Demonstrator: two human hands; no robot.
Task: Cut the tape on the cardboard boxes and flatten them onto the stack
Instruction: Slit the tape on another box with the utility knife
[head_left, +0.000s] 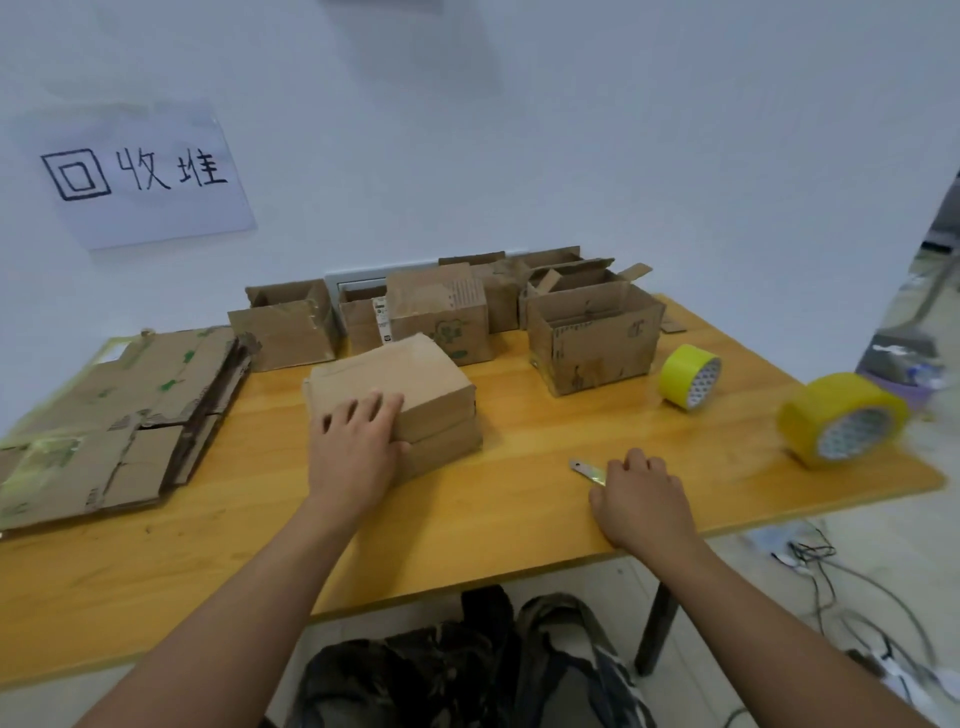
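One closed brown cardboard box (395, 389), plain-topped, lies under the left hand (353, 447).

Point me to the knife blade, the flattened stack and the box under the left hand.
knife blade (586, 470), head view, bare metal left of the right hand.
flattened stack (119, 415), head view, top sheet.
box (410, 376), head view, top face beyond the fingers.

Two hands are in view: the left hand (353, 447) and the right hand (641, 496). One closed box (415, 384) sits at the near middle. Behind it stand about six boxes in a far row (592, 338); the exact count is unclear where they overlap. One flattened stack (119, 410) lies left. Two tape rolls (688, 376) sit right. One knife (587, 470).
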